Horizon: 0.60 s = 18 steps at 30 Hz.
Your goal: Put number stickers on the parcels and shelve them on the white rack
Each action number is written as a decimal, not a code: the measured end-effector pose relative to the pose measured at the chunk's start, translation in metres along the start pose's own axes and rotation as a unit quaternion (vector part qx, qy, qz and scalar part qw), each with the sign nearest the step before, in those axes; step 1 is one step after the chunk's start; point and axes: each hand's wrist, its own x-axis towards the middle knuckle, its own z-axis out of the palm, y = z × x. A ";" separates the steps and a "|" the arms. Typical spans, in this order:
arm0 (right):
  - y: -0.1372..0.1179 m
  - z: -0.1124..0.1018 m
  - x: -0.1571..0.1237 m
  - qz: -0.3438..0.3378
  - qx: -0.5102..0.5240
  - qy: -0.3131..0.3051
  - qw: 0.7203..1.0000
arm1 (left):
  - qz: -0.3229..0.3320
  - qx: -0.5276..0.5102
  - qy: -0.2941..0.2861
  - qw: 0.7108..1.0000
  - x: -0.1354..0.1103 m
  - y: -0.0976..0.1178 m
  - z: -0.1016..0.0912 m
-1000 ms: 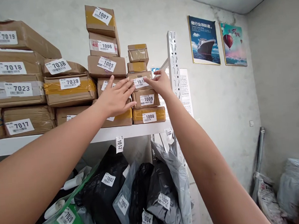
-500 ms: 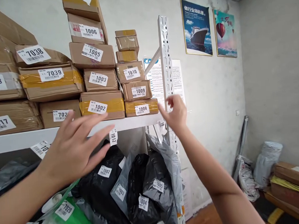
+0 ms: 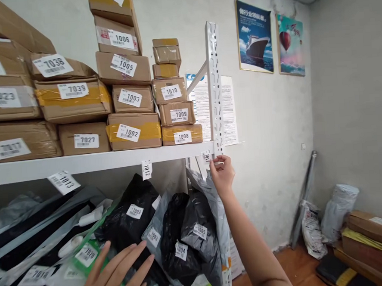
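My left hand is low in view with its fingers stretched out and apart. It holds nothing and hovers in front of the black bag 1002 and the green packet 7020. My right hand is raised to the right end of the white shelf, beside the upright post. Its fingers are curled into a pinch just right of a small hanging label; what they pinch is hidden. Above it stand cardboard boxes 1008, 1009 and 1010.
Several more numbered boxes fill the shelf to the left, such as 1002 and 7039. Grey and black mail bags are packed below. Two posters hang on the wall. Boxes and a plastic sack lie in the right corner.
Both hands have come down from the stacked boxes. The left dropped to the bags on the lower shelf; the right moved to the shelf's right corner. The view tilted lower.
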 end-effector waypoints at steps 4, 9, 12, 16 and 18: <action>-0.005 -0.003 -0.008 0.010 -0.055 -0.001 0.998 | 0.005 0.033 -0.044 0.998 -0.011 -0.004 -0.016; -0.014 0.006 -0.013 0.112 0.018 -0.004 0.994 | 0.005 0.080 -0.098 0.992 -0.015 -0.004 -0.029; -0.020 0.010 -0.013 0.203 0.144 -0.003 0.968 | 0.011 0.081 -0.088 0.993 -0.012 0.002 -0.033; -0.027 0.012 -0.010 0.256 0.240 0.021 0.936 | 0.032 0.078 -0.050 0.995 -0.010 0.011 -0.033; -0.033 0.010 -0.011 0.249 0.239 0.035 0.938 | 0.032 0.073 -0.037 0.996 -0.012 0.015 -0.030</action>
